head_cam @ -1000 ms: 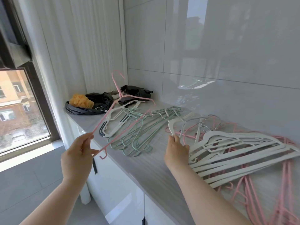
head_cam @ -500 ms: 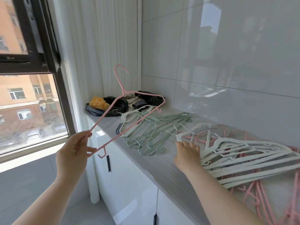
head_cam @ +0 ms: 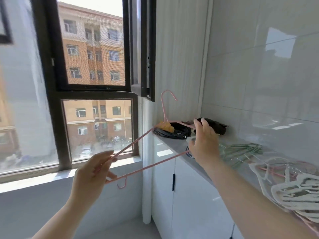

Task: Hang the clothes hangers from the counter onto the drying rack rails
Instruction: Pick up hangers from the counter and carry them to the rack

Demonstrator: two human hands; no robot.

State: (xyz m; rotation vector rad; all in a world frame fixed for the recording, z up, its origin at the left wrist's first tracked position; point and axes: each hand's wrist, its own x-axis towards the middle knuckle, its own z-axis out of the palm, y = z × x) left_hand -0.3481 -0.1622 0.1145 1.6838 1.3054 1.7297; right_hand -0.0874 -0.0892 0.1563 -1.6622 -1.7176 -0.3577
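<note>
Holds a pink hanger point(head_cam: 155, 164) in the air left of the worktop point(head_cam: 174, 144), hook pointing up, in front of the window point(head_cam: 96, 49). Pinches its near corner between thumb and fingers of the left hand point(head_cam: 93, 171), with a small hook dangling just below the grip. Reaches the right hand point(head_cam: 203, 140) to its far end, above the worktop's left edge, fingers half-spread and lightly bent; cannot tell whether closed on the wire or only touching it. Has green hangers point(head_cam: 241, 152) fanned flat on the worktop just right of that hand, and, nearer and further right, a heap of white hangers point(head_cam: 296, 192). Shows at the worktop's far end a black bag point(head_cam: 177, 132) with something yellow point(head_cam: 164, 126) on it, and a dark bundle point(head_cam: 217, 126) beside it against the tiled wall point(head_cam: 259, 83). Shows white cabinets point(head_cam: 189, 195) beneath the worktop.
</note>
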